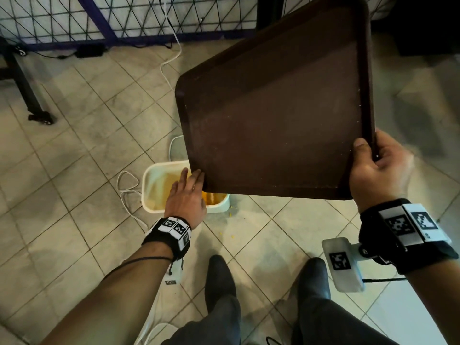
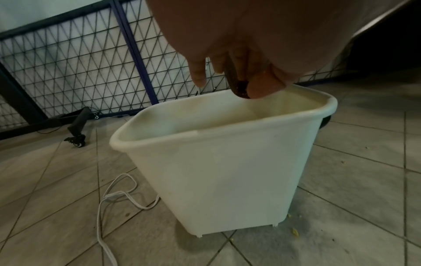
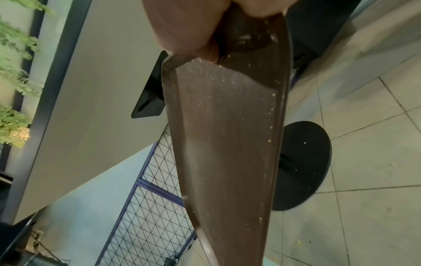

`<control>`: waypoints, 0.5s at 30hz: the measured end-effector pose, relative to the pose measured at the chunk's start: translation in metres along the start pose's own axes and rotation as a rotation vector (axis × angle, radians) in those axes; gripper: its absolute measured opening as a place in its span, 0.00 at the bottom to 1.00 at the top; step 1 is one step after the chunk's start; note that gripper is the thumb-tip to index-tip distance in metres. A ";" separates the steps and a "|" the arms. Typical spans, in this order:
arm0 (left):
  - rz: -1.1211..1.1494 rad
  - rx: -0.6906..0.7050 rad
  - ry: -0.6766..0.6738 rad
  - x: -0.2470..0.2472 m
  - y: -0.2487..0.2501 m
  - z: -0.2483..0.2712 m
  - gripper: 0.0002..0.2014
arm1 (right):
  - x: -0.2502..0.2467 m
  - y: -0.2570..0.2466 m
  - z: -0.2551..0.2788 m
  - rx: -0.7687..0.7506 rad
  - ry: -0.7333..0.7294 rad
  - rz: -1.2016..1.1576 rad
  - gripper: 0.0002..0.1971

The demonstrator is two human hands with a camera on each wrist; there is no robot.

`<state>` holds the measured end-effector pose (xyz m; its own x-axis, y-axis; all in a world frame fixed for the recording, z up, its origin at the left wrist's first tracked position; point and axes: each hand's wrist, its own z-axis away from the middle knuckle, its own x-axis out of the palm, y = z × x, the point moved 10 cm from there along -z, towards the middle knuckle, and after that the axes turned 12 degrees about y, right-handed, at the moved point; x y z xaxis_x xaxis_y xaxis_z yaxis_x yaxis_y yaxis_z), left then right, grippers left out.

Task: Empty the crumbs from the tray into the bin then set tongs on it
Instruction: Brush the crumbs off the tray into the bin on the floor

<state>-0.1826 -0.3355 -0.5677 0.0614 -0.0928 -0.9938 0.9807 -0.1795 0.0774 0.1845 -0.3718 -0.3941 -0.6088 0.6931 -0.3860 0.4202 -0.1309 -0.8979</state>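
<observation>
A brown tray hangs tilted, its lower left corner down over a white bin on the floor. Fine yellow specks cling to the tray surface. Yellow crumbs lie inside the bin. My left hand pinches that low corner of the tray between thumb and fingers, as the left wrist view shows at the left hand. My right hand grips the tray's right edge near the near corner, thumb on top; the right hand fills the top of its wrist view. No tongs are in view.
A white cable loops on the tiles left of the bin. Spilled crumbs lie on the floor to its right. A wire fence panel runs behind, with a caster leg at left. A black round table base stands nearby. My shoes are below.
</observation>
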 end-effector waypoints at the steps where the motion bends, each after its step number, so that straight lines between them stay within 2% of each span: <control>1: -0.021 0.009 -0.035 0.006 0.001 0.001 0.38 | 0.000 0.001 -0.001 0.004 0.004 -0.012 0.12; 5: -0.050 0.041 -0.111 0.013 0.000 0.009 0.38 | -0.002 0.002 -0.002 -0.017 -0.003 0.024 0.11; 7: 0.001 -0.009 -0.053 -0.003 0.002 0.009 0.33 | -0.002 0.003 0.000 -0.029 -0.011 0.063 0.11; 9: 0.102 -0.003 0.081 -0.029 0.021 0.008 0.30 | 0.000 0.001 0.003 -0.035 -0.012 0.062 0.10; 12: 0.268 0.217 0.227 -0.061 0.094 0.016 0.35 | 0.006 -0.001 0.005 -0.015 -0.019 0.056 0.10; 15: 0.287 0.404 0.177 -0.057 0.156 0.034 0.43 | 0.008 0.001 0.007 0.002 -0.017 0.045 0.09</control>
<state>-0.0399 -0.3917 -0.4966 0.3822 -0.0328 -0.9235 0.7722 -0.5376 0.3387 0.1751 -0.3718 -0.3996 -0.6008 0.6742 -0.4295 0.4462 -0.1630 -0.8800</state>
